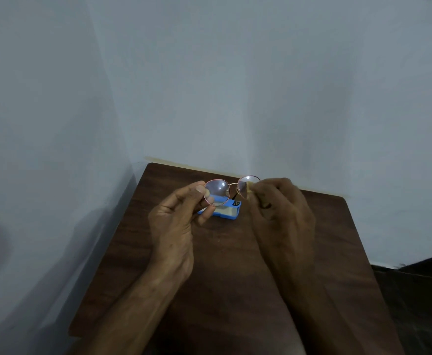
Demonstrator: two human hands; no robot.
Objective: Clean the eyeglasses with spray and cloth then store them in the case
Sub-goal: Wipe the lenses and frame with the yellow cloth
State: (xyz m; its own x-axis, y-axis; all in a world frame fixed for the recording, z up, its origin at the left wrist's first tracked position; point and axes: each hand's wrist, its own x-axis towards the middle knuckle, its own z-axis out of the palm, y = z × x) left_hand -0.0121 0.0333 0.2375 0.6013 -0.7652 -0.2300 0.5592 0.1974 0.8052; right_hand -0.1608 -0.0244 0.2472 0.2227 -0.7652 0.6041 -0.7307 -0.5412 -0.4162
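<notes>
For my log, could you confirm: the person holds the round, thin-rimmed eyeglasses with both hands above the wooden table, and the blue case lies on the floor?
One detail is wrong. The head view shows the blue case lying on the dark wooden table, not the floor. The left hand and right hand do hold the round, thin-rimmed eyeglasses above it.

Both forearms are bare to the frame's bottom edge, no sleeves in view. The left hand (173, 226) and right hand (284, 213) wear no rings, watches or gloves.
</notes>
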